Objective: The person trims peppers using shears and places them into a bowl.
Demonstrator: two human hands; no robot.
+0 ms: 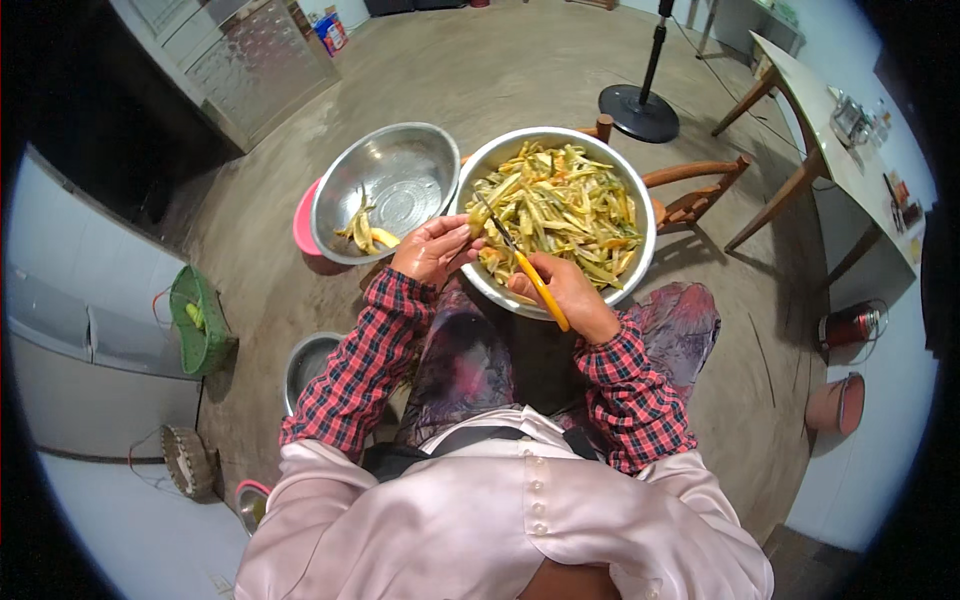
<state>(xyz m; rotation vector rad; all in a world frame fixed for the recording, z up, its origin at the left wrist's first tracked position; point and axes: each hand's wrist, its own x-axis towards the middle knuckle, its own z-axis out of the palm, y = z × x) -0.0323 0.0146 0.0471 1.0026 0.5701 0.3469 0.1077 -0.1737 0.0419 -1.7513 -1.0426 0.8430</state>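
My left hand [436, 249] pinches a piece of yellow-green vegetable [478, 218] over the left rim of a wide metal basin [646, 247]. In my right hand [574, 291] are scissors [541, 289] with yellow handles; their dark blades reach up to that piece. Long, wet-looking strips of yellow-green vegetable [562, 214] heap the basin, with a few orange bits among them. Touching or close on its left, a second metal basin [420, 142] holds a few limp yellowish pieces [363, 225] near its lower side.
A wooden chair [694, 176] stands behind the full basin. Beyond it is a black round stand base [637, 112]. A table [817, 97] is at right, with a reddish bucket [836, 403] below. At left are a green basket [199, 322] and another metal bowl [304, 367].
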